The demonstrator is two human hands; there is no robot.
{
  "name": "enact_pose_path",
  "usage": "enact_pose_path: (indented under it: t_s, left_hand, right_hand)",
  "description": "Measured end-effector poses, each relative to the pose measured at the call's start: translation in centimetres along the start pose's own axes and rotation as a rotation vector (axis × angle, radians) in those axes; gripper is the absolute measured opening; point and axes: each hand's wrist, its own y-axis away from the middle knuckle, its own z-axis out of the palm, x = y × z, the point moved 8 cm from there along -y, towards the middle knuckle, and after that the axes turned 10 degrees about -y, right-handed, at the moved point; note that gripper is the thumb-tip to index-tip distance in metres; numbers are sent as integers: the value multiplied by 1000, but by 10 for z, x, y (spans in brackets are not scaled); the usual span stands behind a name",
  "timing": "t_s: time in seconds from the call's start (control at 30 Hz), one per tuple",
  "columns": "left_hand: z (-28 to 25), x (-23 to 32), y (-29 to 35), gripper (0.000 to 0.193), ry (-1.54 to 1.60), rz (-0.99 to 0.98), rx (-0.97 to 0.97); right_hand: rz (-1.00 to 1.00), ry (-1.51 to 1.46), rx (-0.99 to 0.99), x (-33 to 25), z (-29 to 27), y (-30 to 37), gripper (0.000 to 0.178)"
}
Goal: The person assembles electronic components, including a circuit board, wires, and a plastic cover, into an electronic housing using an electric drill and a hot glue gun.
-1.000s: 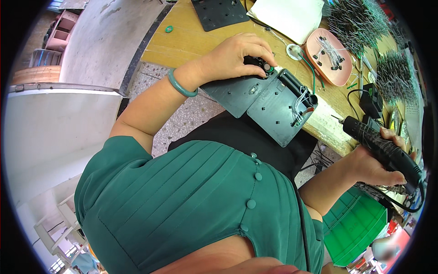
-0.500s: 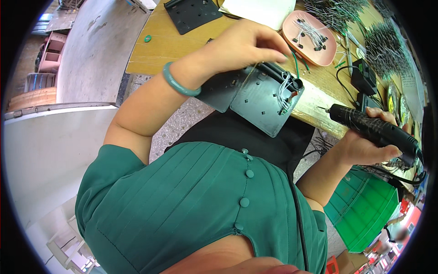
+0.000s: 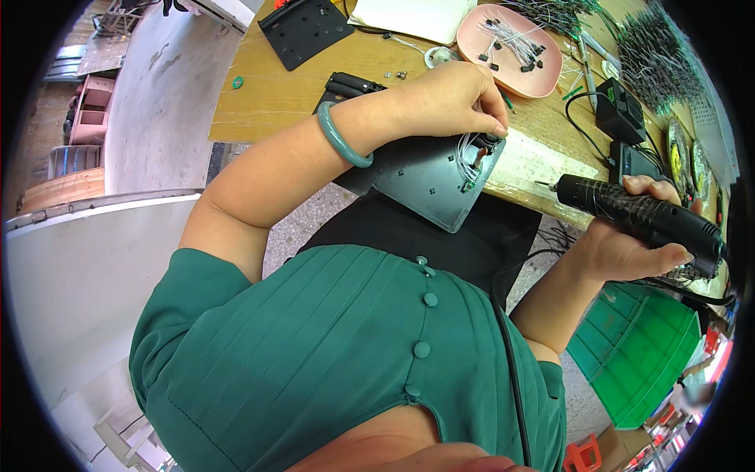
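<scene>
My left hand (image 3: 452, 102), a bangle on its wrist, reaches over a black plate (image 3: 417, 185) at the table's near edge. Its thumb and fingertips are pinched together at the plate's upper right corner; whatever is between them is too small or hidden to make out. White wires (image 3: 465, 157) and a small green circuit board (image 3: 472, 186) lie on the plate just below those fingertips. In my right hand (image 3: 621, 252) is a black electric screwdriver (image 3: 641, 220), its bit pointing left toward the plate, apart from it.
A pink dish (image 3: 550, 71) holds white wires with black connectors. Beyond it lie dark wire bundles (image 3: 657, 71). Black power boxes (image 3: 621, 110) stand at the right. Another black plate (image 3: 303, 35) and white paper (image 3: 417, 17) lie at the back. A green crate (image 3: 637, 354) stands below right.
My left hand has come down to the plate's corner, and its fingers have closed from apart into a pinch. The right hand still holds the screwdriver, nearly unmoved. The view has shifted slightly.
</scene>
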Motion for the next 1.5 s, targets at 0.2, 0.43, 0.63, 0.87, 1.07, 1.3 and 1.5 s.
enact_pose_path:
  t_s: [0.2, 0.43, 0.63, 0.87, 1.07, 1.3, 1.5]
  left_hand:
    - [-7, 6, 6, 14, -50, 48, 65]
    - [-3, 3, 4, 13, 29, 15, 24]
    - [-19, -12, 9, 13, 536, -69, 23]
    - [-43, -10, 39, 10, 673, -134, 88]
    - [-29, 8, 41, 5, 343, 82, -65]
    - [-14, 1, 33, 8, 298, 131, -224]
    - [-11, 3, 32, 5, 366, 163, -286]
  right_hand:
    - [16, -35, -19, 3, -3, -3, 75]
    - [21, -56, -21, 5, -7, -3, 74]
    - [23, -81, -7, 6, -9, -3, 74]
    - [-35, -24, 0, 3, -18, -3, 79]
    - [24, -193, -52, 9, -21, -10, 83]
    - [95, -284, -118, 16, -27, -18, 85]
    - [154, -284, -140, 26, -32, -25, 84]
